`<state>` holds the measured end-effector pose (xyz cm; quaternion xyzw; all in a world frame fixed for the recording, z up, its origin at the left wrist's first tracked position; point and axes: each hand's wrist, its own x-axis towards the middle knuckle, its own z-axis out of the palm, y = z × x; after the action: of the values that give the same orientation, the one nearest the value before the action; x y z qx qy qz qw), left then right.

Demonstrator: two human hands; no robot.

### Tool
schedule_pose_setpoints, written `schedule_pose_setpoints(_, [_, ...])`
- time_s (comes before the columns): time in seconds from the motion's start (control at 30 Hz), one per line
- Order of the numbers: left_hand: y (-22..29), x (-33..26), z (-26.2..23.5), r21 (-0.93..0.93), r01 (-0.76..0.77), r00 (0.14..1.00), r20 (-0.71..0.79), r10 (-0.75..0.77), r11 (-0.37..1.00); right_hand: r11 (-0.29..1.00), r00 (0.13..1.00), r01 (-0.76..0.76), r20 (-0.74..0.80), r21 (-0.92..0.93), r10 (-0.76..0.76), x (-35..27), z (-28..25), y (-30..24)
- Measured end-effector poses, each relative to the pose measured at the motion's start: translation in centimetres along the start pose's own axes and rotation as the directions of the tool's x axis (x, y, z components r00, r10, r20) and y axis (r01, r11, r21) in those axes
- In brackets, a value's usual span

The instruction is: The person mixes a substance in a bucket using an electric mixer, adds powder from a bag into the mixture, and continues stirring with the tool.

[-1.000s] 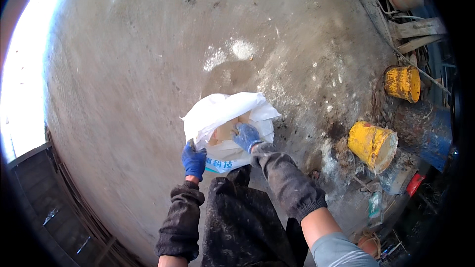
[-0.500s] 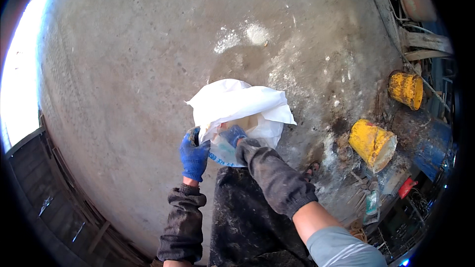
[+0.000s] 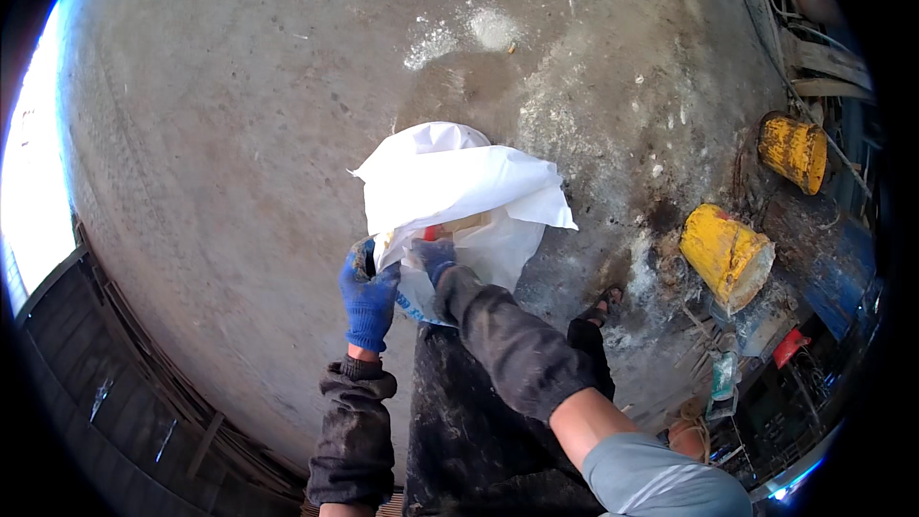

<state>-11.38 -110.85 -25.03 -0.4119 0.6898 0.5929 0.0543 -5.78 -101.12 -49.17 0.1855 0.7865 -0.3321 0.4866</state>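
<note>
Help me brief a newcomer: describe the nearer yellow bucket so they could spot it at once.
Start from the wide concrete floor and go to its cluttered right edge, right of the white sack in the gloved hands. Two yellow buckets lie there. The nearer bucket is the lower, larger-looking one, tipped on its side with its open mouth facing lower right.

A stained concrete floor [image 3: 239, 134] carried everything. White powder patches [image 3: 459, 33] lay on it. Two yellow buckets [image 3: 728, 254] lay tipped at its right.
</note>
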Motion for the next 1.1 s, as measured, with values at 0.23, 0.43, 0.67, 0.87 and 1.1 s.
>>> schedule_pose_setpoints(0.23, [-0.4,-2.1,0.9,0.048,-0.024,1.000,0.017,0.023,0.999,0.791,0.854,0.322,-0.201,-0.520,-0.480,-6.7,-15.4,-0.3])
schedule_pose_setpoints(0.43, [-0.1,-1.5,1.1,-0.029,0.027,0.999,-0.039,-0.028,0.999,0.447,0.809,0.505,0.225,-0.739,-0.543,-6.9,-14.8,0.3])
schedule_pose_setpoints(0.67, [-0.3,-1.8,1.0,0.034,-0.017,0.999,-0.051,0.019,0.999,0.396,0.817,0.481,0.236,-0.782,-0.526,-5.1,-14.3,0.4])
schedule_pose_setpoints(0.87, [-2.8,-2.2,2.3,0.280,-0.093,0.973,-0.178,0.147,0.955,0.354,0.686,0.525,0.139,-0.774,-0.714,-3.4,-16.3,-2.0])
schedule_pose_setpoints(1.1, [-3.9,0.8,7.3,0.067,0.035,0.979,-0.201,-0.021,0.997,0.833,0.916,0.395,0.089,-0.387,-0.392,-10.1,-12.2,-6.1])
